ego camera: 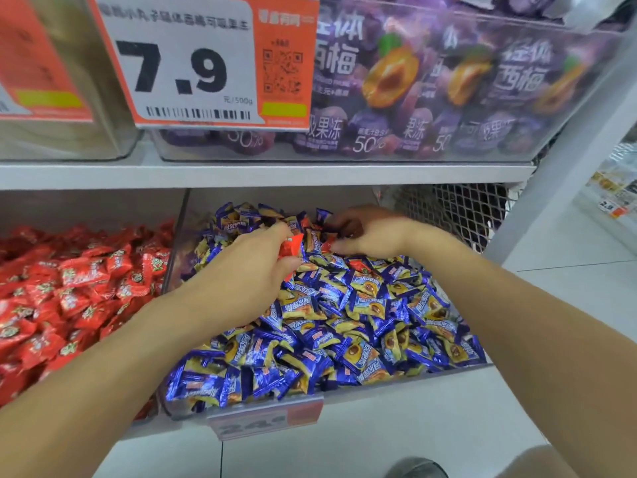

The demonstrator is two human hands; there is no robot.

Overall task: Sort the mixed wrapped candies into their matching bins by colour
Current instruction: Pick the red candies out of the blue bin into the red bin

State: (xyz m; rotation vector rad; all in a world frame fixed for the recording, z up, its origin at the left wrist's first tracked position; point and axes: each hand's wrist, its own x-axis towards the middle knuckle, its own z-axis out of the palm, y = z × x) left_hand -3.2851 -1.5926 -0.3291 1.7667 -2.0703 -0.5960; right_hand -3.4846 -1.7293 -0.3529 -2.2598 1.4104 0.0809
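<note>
A clear bin point(344, 391) on the lower shelf is heaped with blue and gold wrapped candies point(362, 322). A few red wrapped candies point(358, 262) lie mixed in near the back of the heap. My left hand point(255, 270) is over the middle of this bin and grips red candies point(291, 243) between curled fingers and thumb. My right hand point(368, 232) reaches to the back of the heap, its fingertips pinching a red candy point(329, 241). To the left, a second bin point(162, 294) holds only red wrapped candies point(69, 288).
The upper shelf point(262, 174) carries a clear box of purple plum jelly packs point(431, 84) and a large orange price sign point(206, 60). A wire mesh panel point(458, 208) stands behind the blue bin. A small price tag point(265, 419) hangs below it.
</note>
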